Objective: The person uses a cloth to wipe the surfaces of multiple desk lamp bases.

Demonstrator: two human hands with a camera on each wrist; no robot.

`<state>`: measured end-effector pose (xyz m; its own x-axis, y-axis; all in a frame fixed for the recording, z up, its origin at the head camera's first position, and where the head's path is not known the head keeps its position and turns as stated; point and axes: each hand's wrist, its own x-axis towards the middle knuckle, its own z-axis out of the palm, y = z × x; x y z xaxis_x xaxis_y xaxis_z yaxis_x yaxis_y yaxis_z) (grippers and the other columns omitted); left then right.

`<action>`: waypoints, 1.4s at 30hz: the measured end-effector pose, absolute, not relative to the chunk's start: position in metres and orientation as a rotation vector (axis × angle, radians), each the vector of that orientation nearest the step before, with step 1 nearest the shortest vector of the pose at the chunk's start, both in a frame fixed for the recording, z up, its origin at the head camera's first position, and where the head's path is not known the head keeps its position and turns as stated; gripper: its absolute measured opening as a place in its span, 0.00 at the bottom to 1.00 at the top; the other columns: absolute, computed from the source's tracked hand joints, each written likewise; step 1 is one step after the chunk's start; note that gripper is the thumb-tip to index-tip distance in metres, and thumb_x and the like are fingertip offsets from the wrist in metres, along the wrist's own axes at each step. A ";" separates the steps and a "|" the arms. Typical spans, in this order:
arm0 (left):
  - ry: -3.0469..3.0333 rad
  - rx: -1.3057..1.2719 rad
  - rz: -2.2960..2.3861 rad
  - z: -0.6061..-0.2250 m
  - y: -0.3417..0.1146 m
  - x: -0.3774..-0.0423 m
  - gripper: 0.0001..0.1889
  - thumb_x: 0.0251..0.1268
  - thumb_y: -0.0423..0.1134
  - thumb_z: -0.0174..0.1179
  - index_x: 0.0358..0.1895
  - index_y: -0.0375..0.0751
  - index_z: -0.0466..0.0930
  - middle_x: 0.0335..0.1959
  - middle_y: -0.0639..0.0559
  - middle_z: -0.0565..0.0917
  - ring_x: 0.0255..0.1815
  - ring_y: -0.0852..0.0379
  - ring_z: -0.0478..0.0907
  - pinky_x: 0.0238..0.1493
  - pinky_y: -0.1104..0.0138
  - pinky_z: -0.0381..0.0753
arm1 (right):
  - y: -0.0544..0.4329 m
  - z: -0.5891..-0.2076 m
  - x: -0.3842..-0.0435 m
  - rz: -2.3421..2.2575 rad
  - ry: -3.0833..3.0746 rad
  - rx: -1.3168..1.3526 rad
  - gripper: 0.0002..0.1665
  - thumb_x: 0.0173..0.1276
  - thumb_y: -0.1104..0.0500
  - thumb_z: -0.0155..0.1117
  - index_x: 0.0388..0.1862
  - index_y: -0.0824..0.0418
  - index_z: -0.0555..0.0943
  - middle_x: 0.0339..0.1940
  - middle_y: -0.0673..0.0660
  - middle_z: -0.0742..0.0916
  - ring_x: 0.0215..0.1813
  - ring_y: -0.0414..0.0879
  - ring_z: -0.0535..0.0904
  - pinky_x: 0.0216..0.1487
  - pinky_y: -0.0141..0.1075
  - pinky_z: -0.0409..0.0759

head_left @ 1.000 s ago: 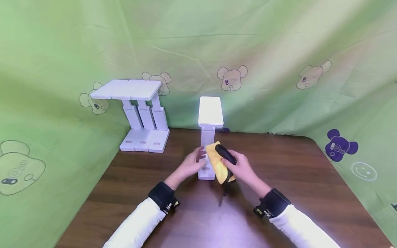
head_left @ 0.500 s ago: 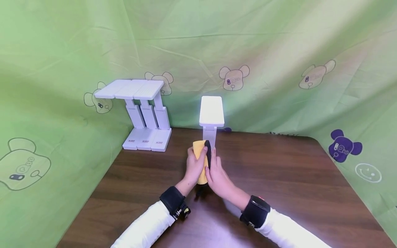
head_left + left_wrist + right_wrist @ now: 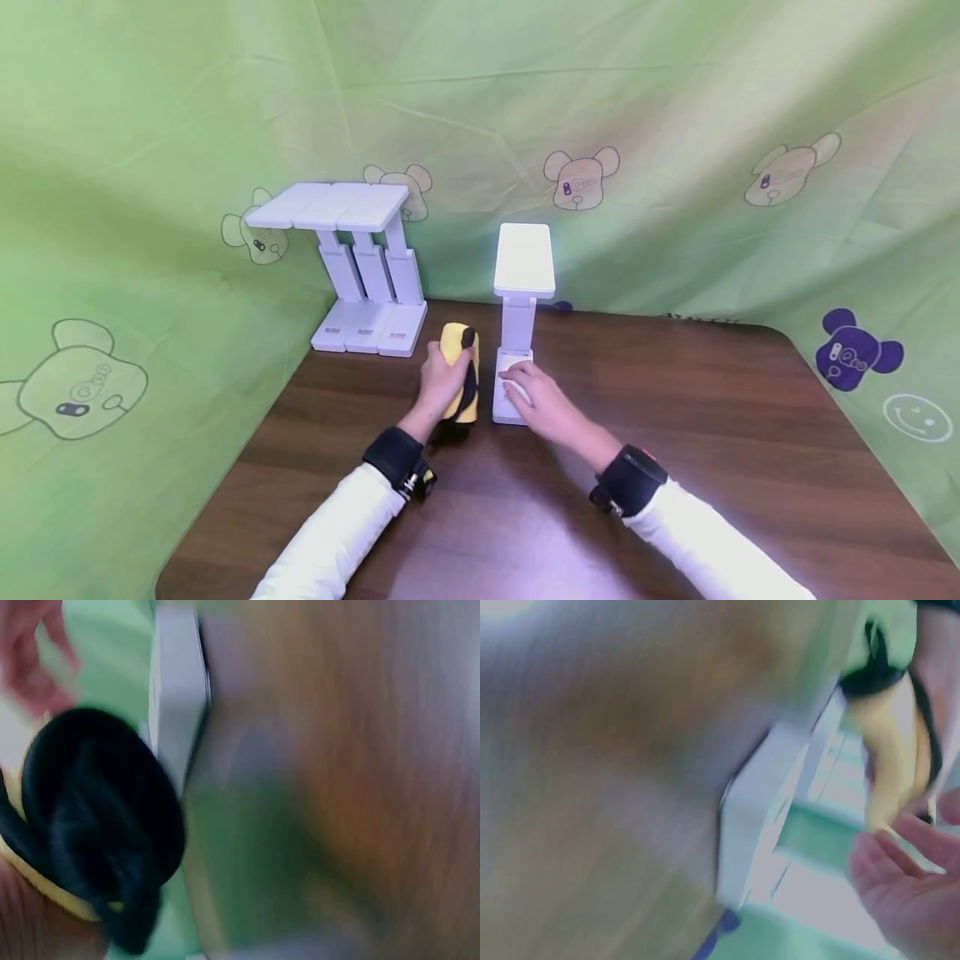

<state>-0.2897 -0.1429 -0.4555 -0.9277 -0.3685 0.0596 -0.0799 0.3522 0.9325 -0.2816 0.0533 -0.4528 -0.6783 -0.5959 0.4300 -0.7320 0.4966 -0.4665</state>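
Note:
My left hand (image 3: pixel 441 383) grips a soft yellow pouch (image 3: pixel 452 343) with a black strap, to the left of a white desk lamp (image 3: pixel 517 323). The left wrist view shows the pouch's round black end (image 3: pixel 105 787) close up, with a knotted black tie on it. Over the lamp's base is my right hand (image 3: pixel 546 407), its fingers loosely bent with nothing in them. In the right wrist view that hand (image 3: pixel 915 877) shows bent fingers, overlapping the pouch (image 3: pixel 892 750) in the background. The lamp stands upright on the table, its flat head bright white.
Three matching white lamps (image 3: pixel 367 287) stand side by side at the back left of the brown wooden table (image 3: pixel 675 467). A green cloth backdrop (image 3: pixel 465 100) with bear-head prints rises behind the table and along its sides.
The pouch has passed from my right hand to my left and moved left, away from the lamp. My right hand has let go of it and is now over the lamp's base.

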 end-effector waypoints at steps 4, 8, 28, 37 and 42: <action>-2.552 0.372 -1.416 -0.453 -0.157 -0.309 0.23 0.65 0.53 0.61 0.48 0.35 0.75 0.36 0.41 0.82 0.36 0.47 0.82 0.34 0.62 0.80 | 0.071 -0.456 -0.307 0.668 -2.683 1.152 0.17 0.71 0.69 0.63 0.57 0.75 0.81 0.59 0.71 0.82 0.61 0.63 0.80 0.63 0.52 0.77; -2.637 0.348 -1.383 -0.460 -0.154 -0.324 0.21 0.63 0.53 0.64 0.37 0.33 0.81 0.30 0.42 0.84 0.29 0.49 0.83 0.29 0.64 0.80 | 0.079 -0.461 -0.316 0.571 -2.820 1.209 0.18 0.70 0.68 0.66 0.57 0.74 0.81 0.59 0.70 0.83 0.62 0.63 0.80 0.64 0.52 0.77; -2.823 0.255 -0.816 -0.482 -0.120 -0.317 0.25 0.72 0.54 0.60 0.44 0.29 0.82 0.39 0.32 0.86 0.39 0.36 0.86 0.36 0.47 0.83 | 0.077 -0.470 -0.315 0.439 -2.785 1.271 0.19 0.65 0.61 0.73 0.51 0.71 0.85 0.57 0.69 0.84 0.58 0.61 0.82 0.62 0.50 0.78; -2.887 0.127 -0.812 -0.484 -0.123 -0.292 0.22 0.70 0.51 0.63 0.39 0.31 0.77 0.29 0.37 0.83 0.32 0.38 0.84 0.29 0.50 0.82 | 0.081 -0.472 -0.312 0.418 -2.803 1.280 0.22 0.68 0.62 0.71 0.57 0.73 0.83 0.59 0.71 0.83 0.60 0.63 0.81 0.63 0.51 0.77; -2.812 0.132 -0.860 -0.484 -0.128 -0.337 0.23 0.71 0.50 0.61 0.42 0.27 0.78 0.34 0.34 0.84 0.35 0.38 0.85 0.35 0.50 0.83 | 0.078 -0.473 -0.310 0.403 -2.782 1.272 0.23 0.68 0.62 0.71 0.58 0.72 0.82 0.60 0.70 0.83 0.61 0.62 0.81 0.64 0.50 0.77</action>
<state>-0.3370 -0.1280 -0.4842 -0.9765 -0.1423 0.1620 -0.0275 0.8272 0.5613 -0.3098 0.0779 -0.4731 -0.6591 -0.7353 0.1580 -0.7499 0.6266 -0.2121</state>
